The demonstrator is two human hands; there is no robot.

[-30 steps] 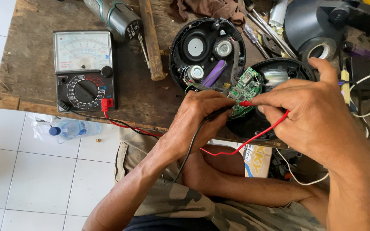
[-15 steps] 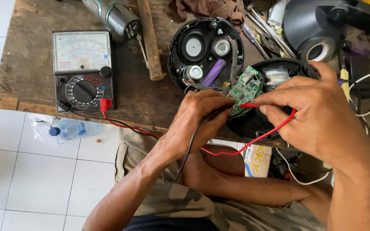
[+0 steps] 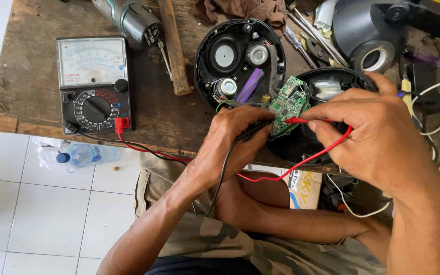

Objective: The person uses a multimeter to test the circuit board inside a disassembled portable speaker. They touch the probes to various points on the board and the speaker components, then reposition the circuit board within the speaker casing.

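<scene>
My left hand point(image 3: 232, 140) grips the black test probe point(image 3: 254, 130), its tip at the lower edge of a green circuit board point(image 3: 287, 104). My right hand point(image 3: 378, 132) pinches the red test probe point(image 3: 301, 120) and touches its tip to the same board. The board sits tilted over the open black round shell point(image 3: 327, 84) of a device. A second black round shell point(image 3: 238, 58) with speaker parts and a purple cell lies just left of it. The red and black leads run back to an analogue multimeter point(image 3: 94, 81) at the left of the wooden table point(image 3: 26, 91).
A wooden-handled tool point(image 3: 171, 48) and a grey cylindrical power tool point(image 3: 133, 20) lie behind the meter. Screwdrivers point(image 3: 306, 40), a tape roll point(image 3: 375, 57) and cables crowd the back right. A plastic water bottle point(image 3: 85, 154) lies on the tiled floor below the table edge.
Both hands stay on the board with the probes; the red probe has shifted only slightly. The meter and shells have not moved.
</scene>
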